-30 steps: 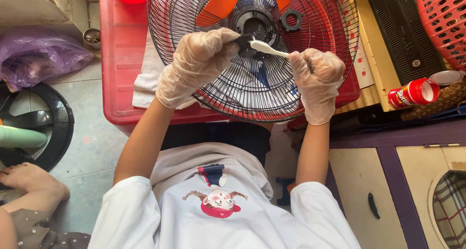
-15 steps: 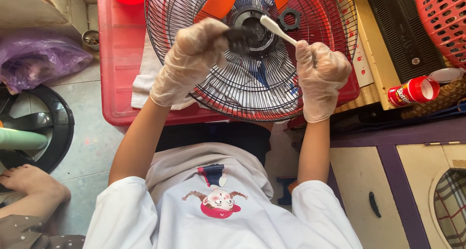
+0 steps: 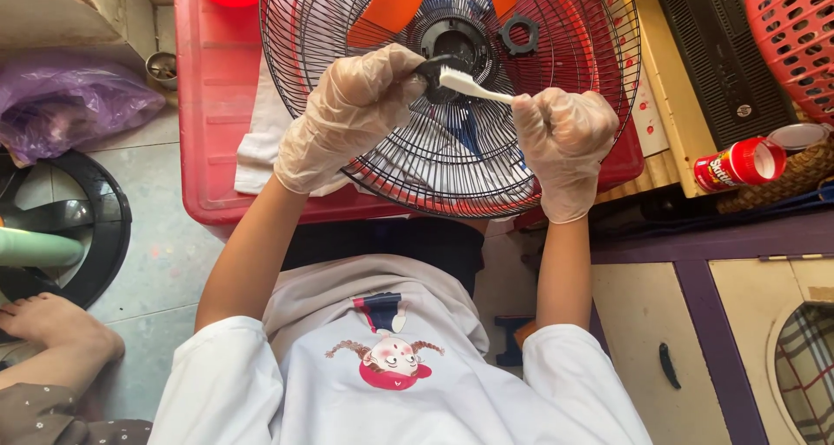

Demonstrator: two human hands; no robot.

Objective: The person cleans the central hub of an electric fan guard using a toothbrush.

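Both my hands wear thin clear gloves and hover over a round black wire fan guard point(image 3: 486, 163) lying on a red plastic crate point(image 3: 213, 106). My left hand point(image 3: 352, 115) pinches a small black fan part point(image 3: 430, 73) at its fingertips. My right hand point(image 3: 565, 145) is closed around the handle of a white toothbrush point(image 3: 469, 85), whose head touches the black part. Orange fan blades point(image 3: 395, 0) and the black motor hub point(image 3: 459, 35) show through the guard, with a black ring nut point(image 3: 520, 33) beside the hub.
A white cloth point(image 3: 261, 141) lies on the crate under the guard. A red cylindrical can point(image 3: 738, 164) lies at the right near a woven tray and a pink basket point(image 3: 795, 28). A purple plastic bag point(image 3: 61, 102), a black fan base point(image 3: 82, 228) and another person's foot point(image 3: 52, 323) are at the left.
Half a second ago both hands were lifted higher, with the brush off the part. Now they have come back down and the brush head is against the black part again.
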